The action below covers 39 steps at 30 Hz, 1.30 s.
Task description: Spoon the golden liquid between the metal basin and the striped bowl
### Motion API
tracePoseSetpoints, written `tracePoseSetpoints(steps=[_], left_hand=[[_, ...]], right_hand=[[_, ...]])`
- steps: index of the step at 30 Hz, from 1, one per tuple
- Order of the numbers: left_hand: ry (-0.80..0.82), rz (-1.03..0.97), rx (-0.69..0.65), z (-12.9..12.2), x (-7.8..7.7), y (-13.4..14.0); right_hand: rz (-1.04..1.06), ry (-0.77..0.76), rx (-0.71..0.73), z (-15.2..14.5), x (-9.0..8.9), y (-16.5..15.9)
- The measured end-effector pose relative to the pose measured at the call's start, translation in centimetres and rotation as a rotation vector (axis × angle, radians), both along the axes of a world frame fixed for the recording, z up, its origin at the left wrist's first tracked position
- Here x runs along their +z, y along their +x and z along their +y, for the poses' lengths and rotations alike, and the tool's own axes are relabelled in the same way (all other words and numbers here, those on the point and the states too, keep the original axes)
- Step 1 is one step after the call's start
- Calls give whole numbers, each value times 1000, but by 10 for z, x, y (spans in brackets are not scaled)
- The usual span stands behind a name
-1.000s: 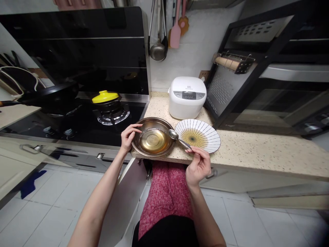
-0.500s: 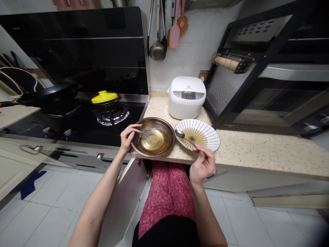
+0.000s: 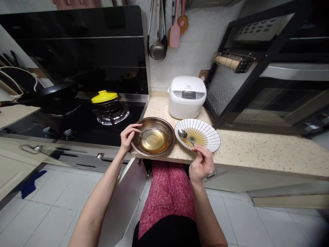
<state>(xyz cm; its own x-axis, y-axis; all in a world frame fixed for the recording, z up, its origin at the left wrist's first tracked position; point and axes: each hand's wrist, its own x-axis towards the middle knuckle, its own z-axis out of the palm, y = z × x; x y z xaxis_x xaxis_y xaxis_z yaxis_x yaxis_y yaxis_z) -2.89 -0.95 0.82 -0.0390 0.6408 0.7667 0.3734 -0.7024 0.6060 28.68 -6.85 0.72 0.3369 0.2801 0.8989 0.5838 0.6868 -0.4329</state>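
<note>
A metal basin (image 3: 168, 132) holding clear yellowish liquid sits at the counter's front edge. My left hand (image 3: 126, 138) is closed over its left rim, fingertips reaching inside and thumb hidden. Just right of the basin lies a white plate (image 3: 214, 139) with dark radiating lines and a shallow pool of yellowish liquid. Pinched by the handle end in my right hand (image 3: 202, 164) is a metal spoon (image 3: 183, 133). The spoon's head is over the left part of the plate; I cannot tell whether it touches the plate.
Behind the plate stands a white rice cooker (image 3: 187, 99). To the left, a small pot with a yellow lid (image 3: 104, 97) and a black wok (image 3: 51, 96) are on the stove. An oven rack (image 3: 257, 82) stands right. Below, a cabinet door (image 3: 128, 195) hangs open beside my legs.
The spoon's head has shifted slightly right, over the plate, and my right hand has moved a little to the left. My left hand and the basin have stayed put.
</note>
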Motion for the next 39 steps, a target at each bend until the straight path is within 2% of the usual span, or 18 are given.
tracePoseSetpoints(steps=[12, 23, 28, 32, 35, 39], left_hand=[[18, -6, -26, 1, -1, -1], [-7, 7, 11, 0, 0, 0], [-12, 6, 15, 0, 1, 0], [-10, 4, 11, -1, 2, 1], [-14, 5, 12, -1, 2, 1], [-4, 6, 6, -1, 1, 1]], right_hand=[[-268, 126, -50, 2, -3, 3], [-426, 79, -9, 8, -20, 18], [-333, 91, -38, 5, -14, 15], [-127, 99, -43, -2, -4, 5], [30, 83, 41, -8, -2, -5], [22, -3, 165, -16, -7, -19]])
